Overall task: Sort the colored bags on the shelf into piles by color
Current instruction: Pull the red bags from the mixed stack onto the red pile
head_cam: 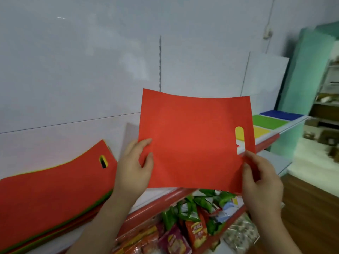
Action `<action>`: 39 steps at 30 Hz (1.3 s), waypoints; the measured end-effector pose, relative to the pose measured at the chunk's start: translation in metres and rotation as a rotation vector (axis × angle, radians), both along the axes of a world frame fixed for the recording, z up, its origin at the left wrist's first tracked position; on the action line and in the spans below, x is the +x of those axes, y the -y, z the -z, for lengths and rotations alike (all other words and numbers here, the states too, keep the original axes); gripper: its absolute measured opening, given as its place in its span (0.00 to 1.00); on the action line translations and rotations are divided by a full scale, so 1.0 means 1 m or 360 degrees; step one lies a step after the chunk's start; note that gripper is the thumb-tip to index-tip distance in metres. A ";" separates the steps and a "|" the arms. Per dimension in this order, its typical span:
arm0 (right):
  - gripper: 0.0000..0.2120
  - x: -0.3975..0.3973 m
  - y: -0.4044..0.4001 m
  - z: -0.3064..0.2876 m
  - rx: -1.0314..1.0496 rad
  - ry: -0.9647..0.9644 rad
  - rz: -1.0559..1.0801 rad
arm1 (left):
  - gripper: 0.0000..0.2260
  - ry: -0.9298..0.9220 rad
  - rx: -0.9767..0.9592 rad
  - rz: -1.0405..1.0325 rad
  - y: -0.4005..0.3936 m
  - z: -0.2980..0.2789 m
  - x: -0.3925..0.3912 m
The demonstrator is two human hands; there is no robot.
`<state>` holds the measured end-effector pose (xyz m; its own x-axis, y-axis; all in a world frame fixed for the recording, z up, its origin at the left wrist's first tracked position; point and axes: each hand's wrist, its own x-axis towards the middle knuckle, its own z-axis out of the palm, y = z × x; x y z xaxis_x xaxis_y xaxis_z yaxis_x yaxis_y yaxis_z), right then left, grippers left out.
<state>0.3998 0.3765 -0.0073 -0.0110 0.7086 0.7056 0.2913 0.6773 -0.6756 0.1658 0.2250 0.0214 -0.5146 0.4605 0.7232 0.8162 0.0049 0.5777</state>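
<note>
- Left hand (134,162) and right hand (260,178) are pinching red bag (194,142) by its edges, above shelf (159,195).
- Mid-sort; next probably needing a red spot near yellow pile (260,132), right of mixed stack (53,191).

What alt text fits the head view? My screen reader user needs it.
Both hands, left hand and right hand, hold a red bag up above the shelf. A mixed stack lies left; yellow, green and blue piles lie right.

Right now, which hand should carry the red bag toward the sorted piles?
Right, probably. The right hand pinches the red bag at its handle-slot edge, nearest the yellow pile, green pile and blue pile. The left hand grips the far edge.
</note>
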 end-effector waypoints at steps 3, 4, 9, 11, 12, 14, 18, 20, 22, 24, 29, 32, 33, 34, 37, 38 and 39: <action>0.18 0.048 -0.022 0.004 -0.0059 0.0013 0.0086 | 0.24 0.0021 -0.0155 0.0212 -0.040 0.000 0.043; 0.19 0.064 -0.031 0.006 -0.0069 0.0021 0.0104 | 0.25 0.0034 -0.0168 0.0272 -0.053 -0.001 0.057; 0.20 0.143 -0.079 0.012 -0.0101 0.0024 0.0225 | 0.21 0.0095 -0.0124 0.0318 -0.125 0.003 0.127; 0.20 0.174 -0.099 0.015 -0.0088 0.0019 0.0296 | 0.20 0.0062 -0.0122 0.0324 -0.155 0.008 0.155; 0.20 0.188 -0.109 0.018 -0.0083 0.0016 0.0328 | 0.20 0.0052 -0.0128 0.0335 -0.169 0.011 0.168; 0.19 0.218 -0.128 0.021 -0.0105 0.0001 0.0403 | 0.20 0.0065 -0.0141 0.0402 -0.198 0.016 0.197; 0.18 0.260 -0.160 0.025 -0.0145 -0.0001 0.0518 | 0.19 0.0068 -0.0168 0.0512 -0.247 0.021 0.237; 0.18 0.275 -0.177 0.027 -0.0169 0.0015 0.0567 | 0.18 0.0057 -0.0181 0.0534 -0.273 0.024 0.249; 0.19 0.283 -0.194 0.029 -0.0172 0.0018 0.0595 | 0.18 0.0069 -0.0185 0.0562 -0.296 0.027 0.257; 0.19 0.284 -0.213 0.029 -0.0143 0.0028 0.0583 | 0.18 0.0099 -0.0168 0.0555 -0.316 0.033 0.258; 0.19 0.258 -0.264 0.031 -0.0146 0.0077 0.0497 | 0.18 0.0150 -0.0128 0.0464 -0.352 0.050 0.234; 0.18 0.224 -0.299 0.031 -0.0124 0.0077 0.0370 | 0.18 0.0169 -0.0081 0.0353 -0.370 0.051 0.205; 0.18 0.212 -0.311 0.030 -0.0121 0.0073 0.0317 | 0.18 0.0199 -0.0089 0.0286 -0.376 0.049 0.195; 0.19 0.200 -0.321 0.029 -0.0118 0.0078 0.0269 | 0.18 0.0216 -0.0105 0.0209 -0.381 0.048 0.185; 0.18 0.164 -0.351 0.029 -0.0103 0.0090 0.0129 | 0.19 0.0182 -0.0115 0.0018 -0.390 0.047 0.157; 0.18 0.153 -0.359 0.030 -0.0107 0.0099 0.0082 | 0.19 0.0172 -0.0108 -0.0029 -0.391 0.049 0.148; 0.18 0.141 -0.367 0.031 -0.0110 0.0110 0.0033 | 0.19 0.0167 -0.0103 -0.0078 -0.391 0.050 0.140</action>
